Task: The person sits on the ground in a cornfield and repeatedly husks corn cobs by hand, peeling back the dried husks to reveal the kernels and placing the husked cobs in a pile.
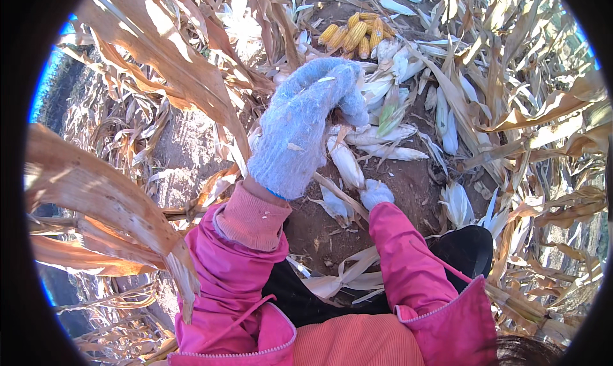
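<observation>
My right hand (377,194), in a whitish knit glove, grips the lower end of a corn ear (346,163) still wrapped in pale husk. My left hand (306,121), in a fuzzy whitish glove, is curled above the ear's far end. Dark brown strands, perhaps corn silk, show beneath its fingers. The fingers hide whether they hold the husk. Just beyond that ear, more husk-covered ears (392,152) lie on the soil. Another ear or husk (335,204) rests left of my right hand.
Bare yellow cobs (357,34) are piled on the ground ahead, beside loose husks (402,64). Large dry corn leaves (163,45) arch in from the left. Dry stalks and leaves (536,141) crowd the right. A dark-clothed knee (464,248) is at the lower right.
</observation>
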Action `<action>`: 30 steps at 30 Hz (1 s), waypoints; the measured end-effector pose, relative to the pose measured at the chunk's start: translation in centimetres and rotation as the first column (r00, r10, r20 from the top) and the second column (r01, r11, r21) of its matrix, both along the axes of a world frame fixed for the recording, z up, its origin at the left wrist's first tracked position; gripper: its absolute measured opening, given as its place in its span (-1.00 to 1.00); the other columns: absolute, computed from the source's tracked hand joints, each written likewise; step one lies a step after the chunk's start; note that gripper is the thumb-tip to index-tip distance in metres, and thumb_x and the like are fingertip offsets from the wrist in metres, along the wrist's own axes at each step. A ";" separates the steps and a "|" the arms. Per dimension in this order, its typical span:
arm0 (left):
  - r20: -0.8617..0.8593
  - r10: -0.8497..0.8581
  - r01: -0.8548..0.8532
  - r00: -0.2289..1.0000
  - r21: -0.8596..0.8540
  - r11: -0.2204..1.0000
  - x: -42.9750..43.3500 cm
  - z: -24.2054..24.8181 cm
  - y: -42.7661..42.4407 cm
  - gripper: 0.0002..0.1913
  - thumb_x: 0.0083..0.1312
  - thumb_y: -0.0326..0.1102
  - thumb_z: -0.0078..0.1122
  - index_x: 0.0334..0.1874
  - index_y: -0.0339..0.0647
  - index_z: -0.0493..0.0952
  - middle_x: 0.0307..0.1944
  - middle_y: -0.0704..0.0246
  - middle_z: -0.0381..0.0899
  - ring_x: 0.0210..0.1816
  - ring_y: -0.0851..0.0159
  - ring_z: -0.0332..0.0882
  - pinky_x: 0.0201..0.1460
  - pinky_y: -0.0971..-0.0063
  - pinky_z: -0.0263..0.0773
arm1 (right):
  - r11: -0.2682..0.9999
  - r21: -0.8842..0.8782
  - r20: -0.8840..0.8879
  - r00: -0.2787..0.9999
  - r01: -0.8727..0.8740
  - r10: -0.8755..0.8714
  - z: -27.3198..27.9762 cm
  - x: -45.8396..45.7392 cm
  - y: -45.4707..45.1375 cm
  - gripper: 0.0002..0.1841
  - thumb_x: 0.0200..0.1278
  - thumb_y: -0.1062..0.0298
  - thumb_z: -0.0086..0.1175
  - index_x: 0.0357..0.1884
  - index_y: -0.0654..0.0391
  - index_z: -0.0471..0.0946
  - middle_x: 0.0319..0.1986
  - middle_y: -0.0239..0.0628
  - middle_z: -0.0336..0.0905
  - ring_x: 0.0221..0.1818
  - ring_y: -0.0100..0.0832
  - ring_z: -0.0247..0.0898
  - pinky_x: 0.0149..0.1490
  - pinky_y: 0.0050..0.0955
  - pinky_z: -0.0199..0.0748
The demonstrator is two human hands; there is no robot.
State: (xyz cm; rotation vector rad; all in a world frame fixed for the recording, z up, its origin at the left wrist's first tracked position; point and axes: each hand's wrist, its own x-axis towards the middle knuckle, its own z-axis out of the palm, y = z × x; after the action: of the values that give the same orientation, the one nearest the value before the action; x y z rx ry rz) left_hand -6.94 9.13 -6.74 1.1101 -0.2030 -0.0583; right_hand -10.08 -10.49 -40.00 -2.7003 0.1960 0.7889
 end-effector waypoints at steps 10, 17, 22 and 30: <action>0.031 0.025 -0.025 0.999 -0.022 0.999 0.5 -0.8 0.2 -0.75 0.53 -0.28 0.13 0.05 -0.32 0.62 -0.31 0.40 0.66 -0.31 0.47 0.58 -0.16 0.58 0.52 | 0.593 0.764 -0.159 0.966 0.252 -0.206 5.9 1.4 1.1 -0.68 0.38 0.18 0.24 0.02 0.17 0.69 -0.33 -0.36 0.70 -0.44 -0.51 0.55 -0.41 -0.45 0.51; 0.080 -0.001 0.001 0.997 -0.002 1.000 0.5 -0.7 1.0 -0.71 0.53 -0.27 0.16 0.10 -0.38 0.58 -0.31 0.38 0.65 -0.31 0.39 0.62 -0.14 0.50 0.59 | 0.793 0.555 0.059 0.939 0.250 -0.337 10.3 2.7 -0.6 -0.40 0.21 -0.08 0.29 0.21 0.07 0.65 0.04 -0.11 0.72 0.13 -0.16 0.63 0.23 -0.24 0.50; 0.117 0.011 -0.016 0.993 0.040 0.999 0.2 -0.8 0.6 -0.70 0.54 -0.27 0.15 0.12 -0.39 0.58 -0.30 0.36 0.65 -0.29 0.39 0.63 -0.13 0.50 0.58 | 0.917 0.316 -0.016 0.968 0.244 -0.252 5.0 1.2 0.0 -0.21 0.14 -0.10 0.33 0.40 0.03 0.43 0.23 -0.03 0.57 0.28 -0.01 0.51 0.31 -0.16 0.46; 0.095 -0.085 0.084 0.992 0.011 0.996 -0.4 -0.7 0.5 -0.69 0.53 -0.25 0.14 0.13 -0.36 0.58 -0.25 0.38 0.65 -0.25 0.42 0.63 -0.11 0.49 0.60 | 0.521 -0.537 0.185 0.510 -0.664 0.840 3.8 1.8 4.3 -0.35 0.44 0.30 -0.05 0.57 -0.16 0.20 0.47 -0.25 0.23 0.54 -0.04 0.02 0.46 0.32 0.02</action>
State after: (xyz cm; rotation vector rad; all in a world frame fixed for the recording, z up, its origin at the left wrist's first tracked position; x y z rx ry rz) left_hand -7.36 9.59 -7.43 1.1114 -0.3359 -0.0818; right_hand -8.24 -6.21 -36.17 -3.2452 -1.2021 0.3010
